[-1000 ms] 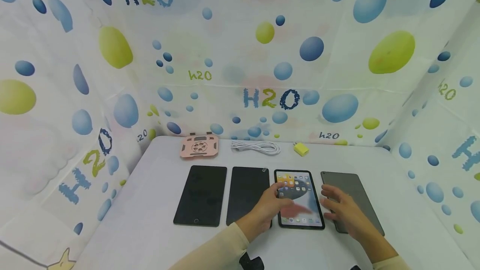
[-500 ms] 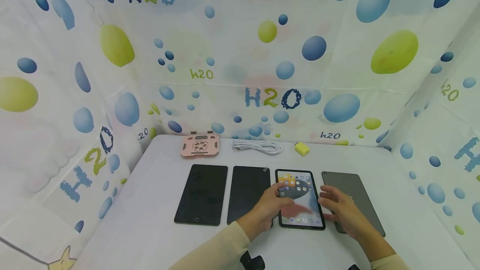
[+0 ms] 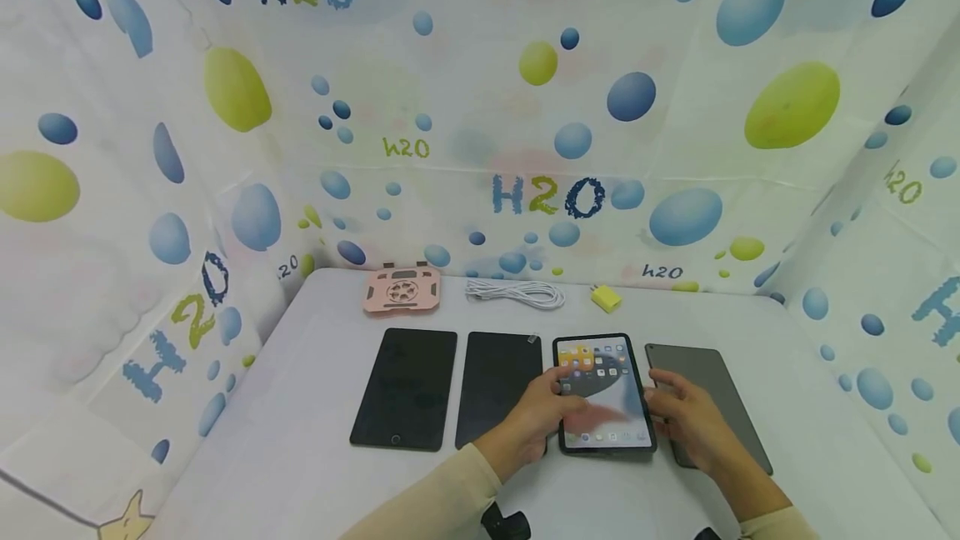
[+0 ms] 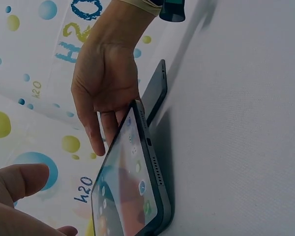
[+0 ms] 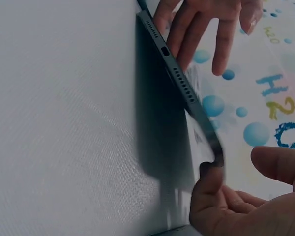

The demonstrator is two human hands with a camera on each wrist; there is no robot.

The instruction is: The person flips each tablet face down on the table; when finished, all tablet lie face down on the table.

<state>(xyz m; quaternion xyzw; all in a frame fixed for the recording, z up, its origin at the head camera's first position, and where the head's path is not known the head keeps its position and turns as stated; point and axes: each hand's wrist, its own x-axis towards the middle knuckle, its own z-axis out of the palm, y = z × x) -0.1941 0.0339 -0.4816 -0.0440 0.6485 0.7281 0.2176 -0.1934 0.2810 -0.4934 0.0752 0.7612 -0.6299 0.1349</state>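
A tablet with a lit home screen (image 3: pixel 609 407) leans over the white table, its right edge raised and its left edge low. My right hand (image 3: pixel 693 423) holds that raised edge with fingers curled under it; in the right wrist view the thumb stands apart from the tablet (image 5: pixel 179 81). Beside the left edge is my left hand (image 3: pixel 528 419), its thumb over the screen. Straight fingers of the left hand (image 5: pixel 201 29) show behind the low end in the right wrist view; whether they touch it, I cannot tell.
Two dark tablets (image 3: pixel 405 390) (image 3: pixel 495 377) lie to the left, the nearer partly under my left arm. A grey tablet (image 3: pixel 723 394) lies face down under my right hand. Behind stand a pink case (image 3: pixel 402 288), a coiled white cable (image 3: pixel 517 293) and a yellow charger plug (image 3: pixel 606 298).
The lit tablet's right side has come up off the table. My right fingers have moved in from beside its edge to beneath it. The left hand stays almost where it was.
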